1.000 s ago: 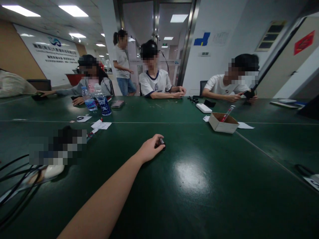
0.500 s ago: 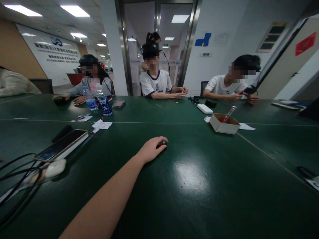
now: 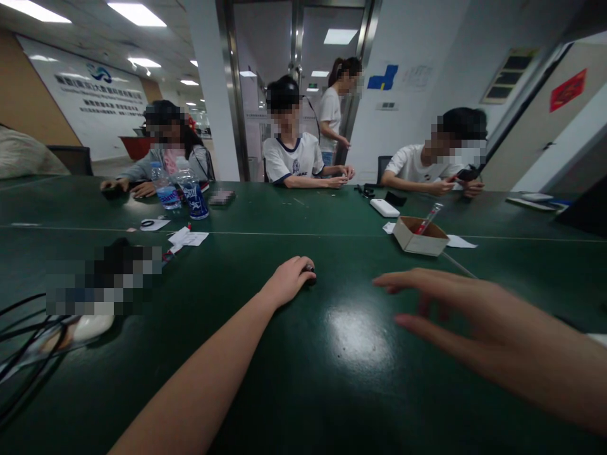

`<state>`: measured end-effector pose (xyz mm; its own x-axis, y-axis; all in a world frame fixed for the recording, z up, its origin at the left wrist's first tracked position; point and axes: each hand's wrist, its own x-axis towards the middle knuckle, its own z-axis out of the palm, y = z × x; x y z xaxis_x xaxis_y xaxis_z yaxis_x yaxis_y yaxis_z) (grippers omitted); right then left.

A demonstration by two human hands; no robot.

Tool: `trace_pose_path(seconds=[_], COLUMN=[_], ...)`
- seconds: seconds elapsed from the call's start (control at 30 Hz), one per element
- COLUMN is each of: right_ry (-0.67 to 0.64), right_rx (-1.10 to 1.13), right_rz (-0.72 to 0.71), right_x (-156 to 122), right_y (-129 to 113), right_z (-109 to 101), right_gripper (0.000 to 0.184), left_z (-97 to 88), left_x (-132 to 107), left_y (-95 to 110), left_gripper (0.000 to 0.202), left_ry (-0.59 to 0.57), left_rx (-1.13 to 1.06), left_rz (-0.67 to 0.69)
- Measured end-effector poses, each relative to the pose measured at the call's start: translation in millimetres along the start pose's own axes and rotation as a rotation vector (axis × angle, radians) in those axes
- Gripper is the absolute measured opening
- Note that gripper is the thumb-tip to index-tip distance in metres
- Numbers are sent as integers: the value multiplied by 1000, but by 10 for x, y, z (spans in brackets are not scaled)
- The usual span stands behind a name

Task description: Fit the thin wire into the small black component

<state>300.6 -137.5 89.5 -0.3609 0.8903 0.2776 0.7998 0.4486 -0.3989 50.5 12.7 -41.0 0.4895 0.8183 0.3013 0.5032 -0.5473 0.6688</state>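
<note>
My left hand [image 3: 286, 282] rests low over the dark green table [image 3: 294, 354], its fingers closed around a small dark, rounded object [image 3: 310, 276]. Most of that object is covered by the fingers, so its kind cannot be made out. From the right comes my right hand [image 3: 455, 309], slightly blurred, above the table top. Its fingers are stretched forward with the thumb apart, and nothing is in them. A gap of table separates the two hands. Beyond the right hand stands a small open cardboard box [image 3: 420, 242] with a red-and-clear stick-like item [image 3: 429, 218] leaning in it.
Two plastic bottles [image 3: 193, 197] stand at the far left, near paper scraps [image 3: 188, 237]. Black cables [image 3: 35, 341] and a white rounded item [image 3: 95, 326] lie at the near left. A white device [image 3: 384, 208] sits behind the box. Several people sit across; one stands behind.
My right hand has come into view from the right, open. My left hand keeps its hold on the small dark object. The person at the back has moved to the right.
</note>
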Motion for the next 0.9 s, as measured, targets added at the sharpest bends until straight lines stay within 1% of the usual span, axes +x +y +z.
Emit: trace_pose_path(seconds=[0.03, 0.1, 0.13, 0.17, 0.23, 0.27, 0.33, 0.4, 0.47, 0.53, 0.57, 0.6, 0.63, 0.7, 0.73, 0.77, 0.8, 0.9], right_ry=[-97, -272, -296, -317, -400, -396, -298, -199, -139, -99, -79, -51, -17, 50, 75, 85, 81, 64], right_rx=[33, 141, 200, 275, 516, 671, 938, 1079, 1124, 1131, 1126, 1118, 1111, 1107, 1110, 1116, 1123, 1132], right_rz=[7, 43, 80, 130, 254, 288, 295, 260, 236, 238, 248, 261, 271, 280, 275, 264, 251, 207], right_x=[212, 677, 899, 1100, 1405, 1505, 1614, 1636, 1619, 1597, 1591, 1587, 1587, 1589, 1589, 1587, 1584, 1566], right_y=[-7, 27, 60, 98, 173, 206, 264, 327, 401, 478, 513, 543, 567, 599, 609, 615, 620, 624], right_z=[123, 456, 646, 840, 1208, 1373, 1646, 1838, 1951, 2004, 2018, 2026, 2032, 2043, 2047, 2048, 2046, 2018], right_gripper=[31, 27, 27, 31, 35, 33, 27, 24, 26, 28, 28, 29, 31, 38, 41, 43, 42, 38], left_z=[9, 16, 16, 13, 5, 1, -2, 0, 3, 0, -4, -10, -15, -19, -18, -15, -11, -14], left_x=[-3, -8, -8, -5, 5, 12, 29, 60, 115, 198, 245, 289, 327, 371, 374, 364, 346, 278], left_y=[-34, -109, -145, -179, -236, -261, -307, -348, -384, -415, -431, -447, -463, -491, -500, -504, -501, -463], left_gripper=[13, 14, 16, 17, 18, 18, 17, 16, 17, 22, 24, 25, 26, 27, 28, 29, 29, 27], left_ry=[35, 91, 113, 137, 219, 274, 373, 393, 338, 259, 240, 249, 283, 392, 436, 455, 450, 357], left_rx=[-57, -205, -286, -362, -459, -474, -462, -449, -463, -454, -424, -377, -322, -251, -262, -305, -370, -549], left_rz=[-17, -55, -72, -85, -92, -91, -92, -100, -129, -182, -209, -234, -254, -287, -301, -311, -315, -313])
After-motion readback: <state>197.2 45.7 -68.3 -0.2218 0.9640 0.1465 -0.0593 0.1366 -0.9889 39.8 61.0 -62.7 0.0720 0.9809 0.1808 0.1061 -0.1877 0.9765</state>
